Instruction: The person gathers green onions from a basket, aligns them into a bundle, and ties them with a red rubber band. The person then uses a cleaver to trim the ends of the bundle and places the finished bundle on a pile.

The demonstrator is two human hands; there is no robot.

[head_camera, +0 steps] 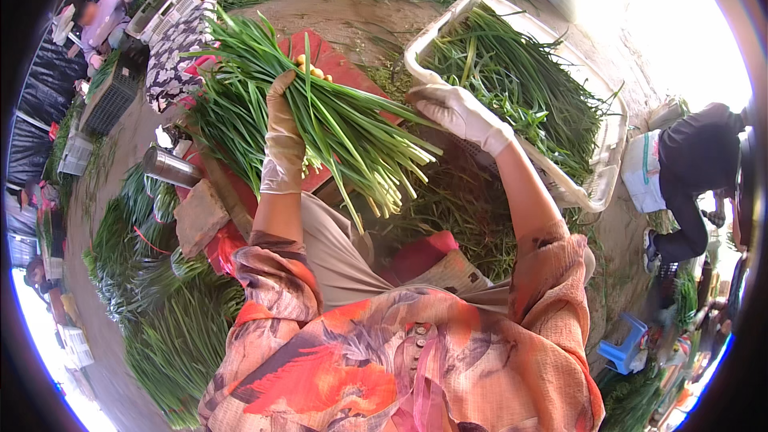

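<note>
My left hand (283,138), in a thin whitish glove, grips a thick bunch of garlic chives (354,126). The pale cut ends of the bunch fan out toward the lower right, and its green tips reach the upper left. My right hand (459,114), in a similar glove stained at the fingers, is beside the stems, close to the crate's near rim. Its fingers are bent, but whether a stem is between them is unclear. Under the bunch, more loose chives (231,126) lie on a red board (327,60).
A white plastic crate (600,192) heaped with chives (528,84) stands at the right. Tied chive bundles (174,318) lie at the left, near a stone block (200,216) and a steel flask (171,167). A bending person (696,156) and a blue stool (624,345) are farther right.
</note>
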